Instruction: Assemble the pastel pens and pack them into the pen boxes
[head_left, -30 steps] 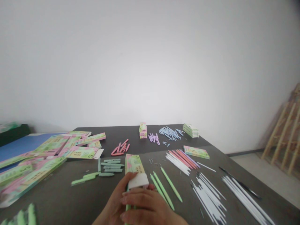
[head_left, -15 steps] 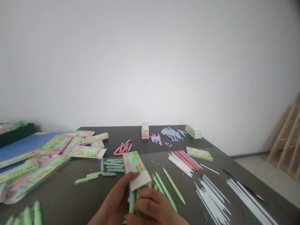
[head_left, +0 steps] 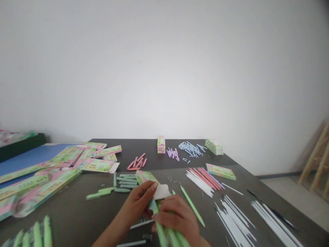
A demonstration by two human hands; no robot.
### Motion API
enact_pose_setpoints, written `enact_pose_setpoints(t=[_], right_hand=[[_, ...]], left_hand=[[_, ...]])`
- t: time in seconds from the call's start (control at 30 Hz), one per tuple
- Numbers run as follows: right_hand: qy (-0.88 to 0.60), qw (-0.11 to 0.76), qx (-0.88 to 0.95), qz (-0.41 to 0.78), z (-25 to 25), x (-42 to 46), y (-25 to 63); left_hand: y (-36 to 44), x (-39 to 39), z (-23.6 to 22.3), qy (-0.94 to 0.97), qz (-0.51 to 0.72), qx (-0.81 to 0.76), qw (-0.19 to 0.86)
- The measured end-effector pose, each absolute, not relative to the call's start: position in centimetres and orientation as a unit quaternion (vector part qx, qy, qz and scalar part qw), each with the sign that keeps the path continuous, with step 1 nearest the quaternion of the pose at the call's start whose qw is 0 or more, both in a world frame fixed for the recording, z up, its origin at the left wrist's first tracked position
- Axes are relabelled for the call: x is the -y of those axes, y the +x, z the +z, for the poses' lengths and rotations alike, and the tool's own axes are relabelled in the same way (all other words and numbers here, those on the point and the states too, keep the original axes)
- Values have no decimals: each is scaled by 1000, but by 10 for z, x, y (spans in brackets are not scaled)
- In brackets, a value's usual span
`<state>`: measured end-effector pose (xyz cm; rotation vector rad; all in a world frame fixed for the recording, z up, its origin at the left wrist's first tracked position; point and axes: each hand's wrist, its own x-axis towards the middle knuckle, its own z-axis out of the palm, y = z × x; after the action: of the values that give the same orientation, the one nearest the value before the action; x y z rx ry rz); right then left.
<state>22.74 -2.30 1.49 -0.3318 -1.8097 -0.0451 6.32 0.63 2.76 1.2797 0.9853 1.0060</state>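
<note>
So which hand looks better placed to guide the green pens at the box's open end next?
Probably the right hand: it is wrapped around the green pens just below the white flap, while the left hand is occupied holding the box beside that flap.

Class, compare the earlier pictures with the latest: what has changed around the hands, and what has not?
The right hand has shifted right, and the green pens in its grip now show more, pointing back toward the person. Nothing is visibly let go: the left hand still holds the box. The pink parts and blue parts lie as before.
</note>
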Motion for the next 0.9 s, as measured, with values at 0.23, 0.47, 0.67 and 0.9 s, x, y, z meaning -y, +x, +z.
enact_pose_setpoints(t=[0.23, 0.47, 0.67, 0.9], right_hand=[[-302, 676, 545, 394, 25, 23, 231], [-273, 652, 532, 465, 28, 21, 234], [-284, 663, 493, 487, 27, 19, 245], [-249, 634, 514, 521, 35, 13, 250]], left_hand=[[58, 7, 35, 649, 282, -430, 560], [62, 13, 52, 707, 322, -572, 264], [71, 14, 67, 803, 295, -478, 201], [76, 6, 66, 746, 347, -331, 461]])
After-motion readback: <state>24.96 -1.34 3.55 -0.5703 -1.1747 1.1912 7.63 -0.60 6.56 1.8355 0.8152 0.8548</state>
